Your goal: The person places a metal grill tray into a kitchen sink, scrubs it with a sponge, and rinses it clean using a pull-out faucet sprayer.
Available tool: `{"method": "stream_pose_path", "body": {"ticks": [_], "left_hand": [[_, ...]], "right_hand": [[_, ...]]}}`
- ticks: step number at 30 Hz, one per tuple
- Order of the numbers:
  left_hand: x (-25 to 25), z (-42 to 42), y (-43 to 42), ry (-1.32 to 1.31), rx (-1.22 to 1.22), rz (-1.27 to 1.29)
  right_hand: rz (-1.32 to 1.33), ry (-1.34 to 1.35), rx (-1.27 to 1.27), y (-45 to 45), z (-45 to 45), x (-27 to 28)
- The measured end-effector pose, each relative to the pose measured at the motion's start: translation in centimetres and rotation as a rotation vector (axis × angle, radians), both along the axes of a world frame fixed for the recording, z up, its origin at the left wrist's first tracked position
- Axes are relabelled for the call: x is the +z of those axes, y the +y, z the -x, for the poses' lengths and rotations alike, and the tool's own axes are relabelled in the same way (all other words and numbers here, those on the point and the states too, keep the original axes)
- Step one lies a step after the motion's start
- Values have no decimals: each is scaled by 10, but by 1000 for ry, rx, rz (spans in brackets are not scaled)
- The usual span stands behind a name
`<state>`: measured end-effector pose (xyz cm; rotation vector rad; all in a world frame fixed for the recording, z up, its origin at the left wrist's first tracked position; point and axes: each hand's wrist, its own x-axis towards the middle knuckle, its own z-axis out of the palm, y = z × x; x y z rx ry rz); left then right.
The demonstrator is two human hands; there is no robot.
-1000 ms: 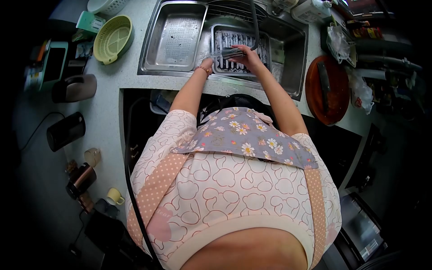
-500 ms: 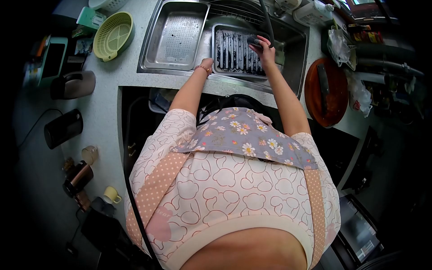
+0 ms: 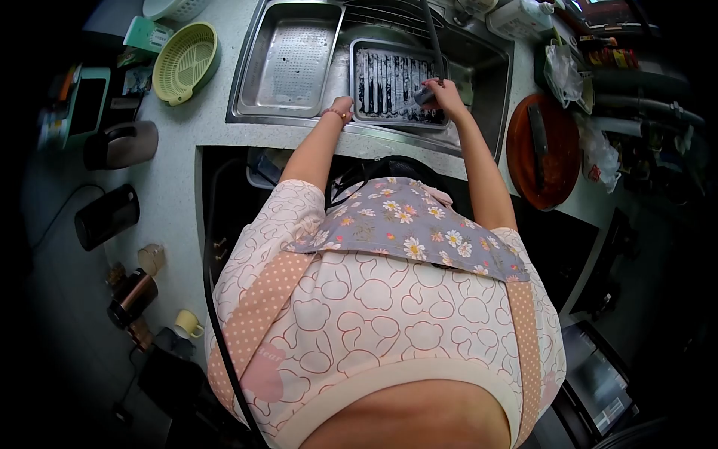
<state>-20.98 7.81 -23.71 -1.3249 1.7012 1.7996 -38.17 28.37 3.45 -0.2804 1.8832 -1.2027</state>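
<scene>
The right hand (image 3: 443, 97) clasps the spray head (image 3: 424, 96) above the right side of the ridged tray (image 3: 389, 79). The left hand (image 3: 342, 107) curls by the tray's near-left corner, grip unclear.

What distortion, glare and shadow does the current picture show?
Head view: fisheye curvature, black corners; head view: pale sheen on the perforated metal tray; head view: deep shadow under the counter; head view: streaks on the ridged tray, possibly glare.

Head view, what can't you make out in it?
In the head view:
Spray head: partly covered by the right hand.
Left hand: too small to tell whether it touches the tray.
White basket: cut off by the top edge.
Dark hose: cut off there too.
</scene>
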Motion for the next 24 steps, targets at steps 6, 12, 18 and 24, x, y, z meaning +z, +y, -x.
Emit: {"method": "stream_pose_path", "body": {"ticks": [6, 12, 18, 24], "left_hand": [[51, -4, -3, 52, -821, 643], [121, 29, 17, 282, -198, 112], [233, 54, 39, 366, -410, 323], [270, 74, 40, 611, -303, 309]], "right_hand": [[36, 247, -79, 7, 22, -14], [89, 150, -47, 9, 20, -12], [92, 183, -68, 13, 27, -5], [52, 274, -76, 21, 42, -5]]}}
